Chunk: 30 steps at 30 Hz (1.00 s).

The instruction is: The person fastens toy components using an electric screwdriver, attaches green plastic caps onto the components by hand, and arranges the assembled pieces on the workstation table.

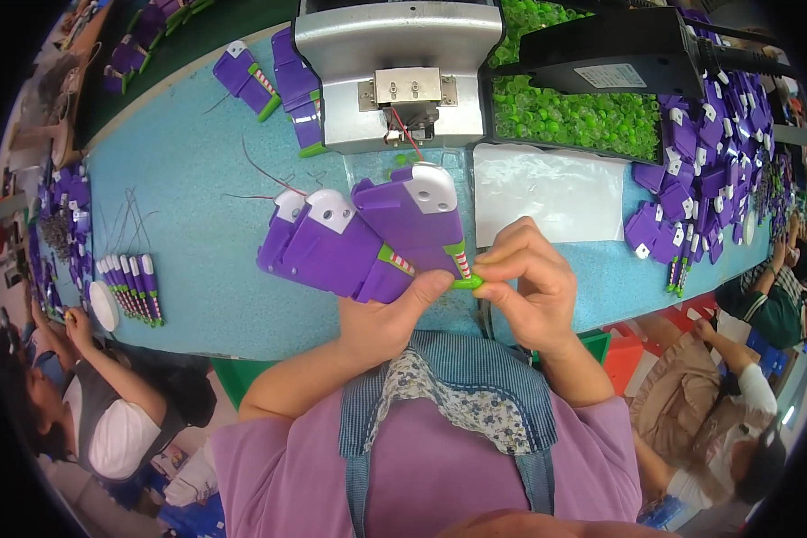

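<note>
My left hand (pixel 384 321) holds several purple plastic casings fanned out, its thumb pressed on their lower edge. The front purple casing (pixel 408 224) has a white corner with holes and a green edge strip with red and white stripes. Behind it, a second purple casing (pixel 327 244) has a thin wire rising from its white end. With thumb and forefinger, my right hand (pixel 536 285) pinches the green tip (pixel 468 282) at the front casing's lower end. Its top reaches up toward the silver machine (pixel 399 40), where a red wire shows. Whatever else lies between my right fingertips is hidden.
A black tray of green plastic bits (pixel 578 117) stands right of the machine, beneath a black box (pixel 610 54). Purple casings (pixel 713 179) pile up at the right. Several striped sticks (pixel 133 287) lie left near a white disc (pixel 104 307). People sit on both sides.
</note>
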Available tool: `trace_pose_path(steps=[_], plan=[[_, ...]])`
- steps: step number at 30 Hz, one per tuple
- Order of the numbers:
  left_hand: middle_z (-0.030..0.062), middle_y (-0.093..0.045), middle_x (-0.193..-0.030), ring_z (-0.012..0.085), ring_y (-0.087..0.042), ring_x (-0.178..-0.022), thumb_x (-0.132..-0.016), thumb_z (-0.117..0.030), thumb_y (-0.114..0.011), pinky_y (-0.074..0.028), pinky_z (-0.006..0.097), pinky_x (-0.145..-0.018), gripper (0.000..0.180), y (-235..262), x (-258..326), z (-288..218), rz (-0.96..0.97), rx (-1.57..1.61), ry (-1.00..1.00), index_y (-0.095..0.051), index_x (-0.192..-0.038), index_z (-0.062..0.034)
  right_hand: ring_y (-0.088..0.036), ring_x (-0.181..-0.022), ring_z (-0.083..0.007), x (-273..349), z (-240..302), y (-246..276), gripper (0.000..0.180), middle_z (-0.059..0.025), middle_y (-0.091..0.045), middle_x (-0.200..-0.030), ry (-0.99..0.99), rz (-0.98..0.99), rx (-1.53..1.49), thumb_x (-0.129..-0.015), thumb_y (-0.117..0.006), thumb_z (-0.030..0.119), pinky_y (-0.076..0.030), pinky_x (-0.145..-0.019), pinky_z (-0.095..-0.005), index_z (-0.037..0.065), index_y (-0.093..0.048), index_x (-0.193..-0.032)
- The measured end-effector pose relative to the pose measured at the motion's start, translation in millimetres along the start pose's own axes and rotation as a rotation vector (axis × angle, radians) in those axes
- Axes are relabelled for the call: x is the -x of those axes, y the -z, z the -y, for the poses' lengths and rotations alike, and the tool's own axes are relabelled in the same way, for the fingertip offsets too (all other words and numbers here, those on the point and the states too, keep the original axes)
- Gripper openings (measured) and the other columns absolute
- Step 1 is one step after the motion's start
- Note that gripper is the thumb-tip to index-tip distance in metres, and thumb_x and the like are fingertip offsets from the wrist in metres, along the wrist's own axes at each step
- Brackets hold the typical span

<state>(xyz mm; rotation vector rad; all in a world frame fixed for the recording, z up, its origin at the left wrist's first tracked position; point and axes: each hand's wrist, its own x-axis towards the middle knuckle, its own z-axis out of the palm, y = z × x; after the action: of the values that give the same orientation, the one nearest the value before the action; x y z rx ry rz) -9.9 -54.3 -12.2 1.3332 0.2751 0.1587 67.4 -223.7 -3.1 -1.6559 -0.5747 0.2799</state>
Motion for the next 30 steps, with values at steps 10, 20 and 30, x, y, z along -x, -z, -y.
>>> trace_pose_path(steps=[10,20,30], plan=[[0.0124,-0.063,-0.096,0.0236,-0.062,-0.093,-0.085,-0.001,-0.061,-0.052,0.040,-0.080,0.022,58.7,-27.1,-22.8,-0.130,0.375,0.129,-0.057,-0.107,0.0013,-0.061,-0.078,-0.0226,-45.4,-22.1,-24.2,0.014,-0.0092,-0.065,-0.085,0.048,0.008,0.248,-0.074,-0.071,-0.001,-0.048,-0.067,-0.0319,0.001,-0.068,-0.088],[0.0106,-0.066,-0.079,0.0215,-0.063,-0.067,-0.075,-0.035,-0.078,-0.052,0.037,-0.065,0.043,145.1,-148.2,-36.2,-0.570,-0.877,0.058,-0.061,-0.089,0.0022,-0.057,-0.075,-0.0279,-70.5,-40.2,-48.8,0.024,-0.0109,-0.060,-0.086,0.339,0.071,0.634,-0.065,-0.063,-0.006,-0.049,-0.066,-0.0368,0.001,-0.065,-0.088],[0.0124,-0.064,-0.092,0.0254,-0.065,-0.074,-0.076,-0.010,-0.074,-0.054,0.037,-0.065,0.035,151.9,-140.3,-24.2,-0.497,-0.146,-0.067,-0.056,-0.104,0.0042,-0.061,-0.076,-0.0265,-65.6,-26.0,-36.9,0.021,-0.0109,-0.060,-0.087,0.266,-0.009,0.432,-0.068,-0.065,-0.007,-0.052,-0.065,-0.0337,0.001,-0.062,-0.087]])
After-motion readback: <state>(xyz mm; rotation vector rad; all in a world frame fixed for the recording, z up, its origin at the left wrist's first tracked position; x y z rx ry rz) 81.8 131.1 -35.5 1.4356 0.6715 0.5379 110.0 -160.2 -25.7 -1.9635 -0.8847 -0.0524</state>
